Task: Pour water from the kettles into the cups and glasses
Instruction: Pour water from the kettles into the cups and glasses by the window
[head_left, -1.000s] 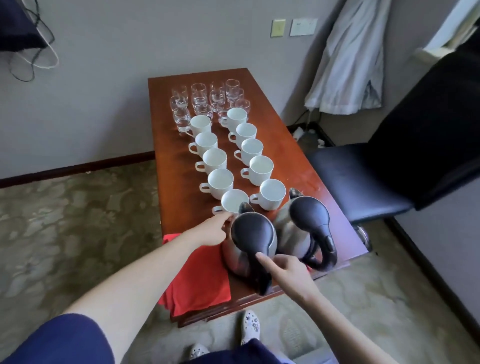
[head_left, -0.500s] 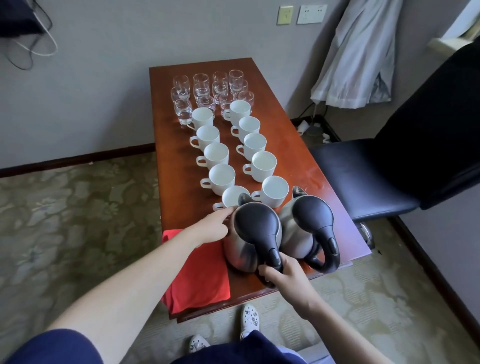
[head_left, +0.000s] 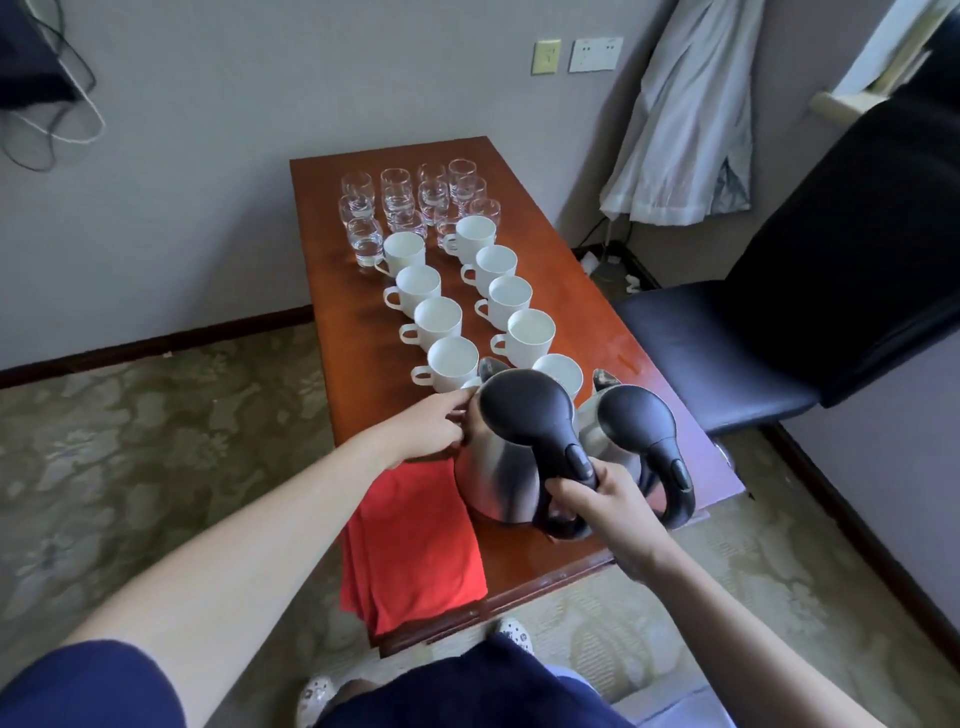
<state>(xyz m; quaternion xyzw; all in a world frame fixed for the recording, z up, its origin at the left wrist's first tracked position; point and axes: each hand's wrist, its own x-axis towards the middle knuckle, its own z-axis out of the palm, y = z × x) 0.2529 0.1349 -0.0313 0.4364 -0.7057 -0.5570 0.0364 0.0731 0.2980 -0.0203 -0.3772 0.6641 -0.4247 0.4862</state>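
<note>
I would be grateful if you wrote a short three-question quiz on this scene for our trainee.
1. True or false: the right hand grips the handle of the left kettle.
2. The glasses stand at the table's: A far end, B near end, C middle.
3. Fill in: the cloth draped over the near edge is ___.
Key: 1 true; 2 A; 3 red.

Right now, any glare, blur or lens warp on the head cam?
Head view: pale sheen on the glossy red-brown wooden table, bright streaks on the steel kettle with the black lid held by the right hand; wide-angle warp bows the frame edges; the clear glasses at the far end look soft; the white cups read cleanly.
</note>
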